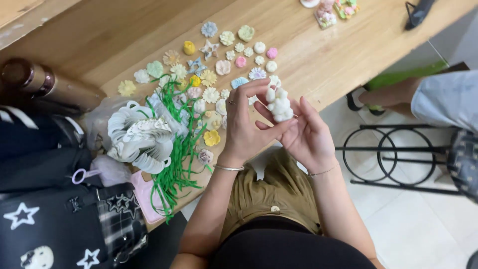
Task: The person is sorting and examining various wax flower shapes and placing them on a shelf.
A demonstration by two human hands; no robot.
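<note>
My left hand [244, 124] and my right hand [307, 133] are raised together in front of the edge of the wooden table [318, 60]. Between their fingertips they hold a small white lumpy figurine [279, 103], shaped like a little animal. Both wrists carry thin bracelets. Just beyond my hands, several small pastel flower-shaped pieces [223, 67] lie spread on the table in white, pink, yellow, green and blue.
A bunch of green ribbon strips [174, 164] and a stack of white plastic pieces [139, 139] lie at the table's left. A dark bottle [45, 84] and a black star-patterned bag [59, 219] sit further left. A black wire stool [393, 154] and another person's leg [388, 92] are at right.
</note>
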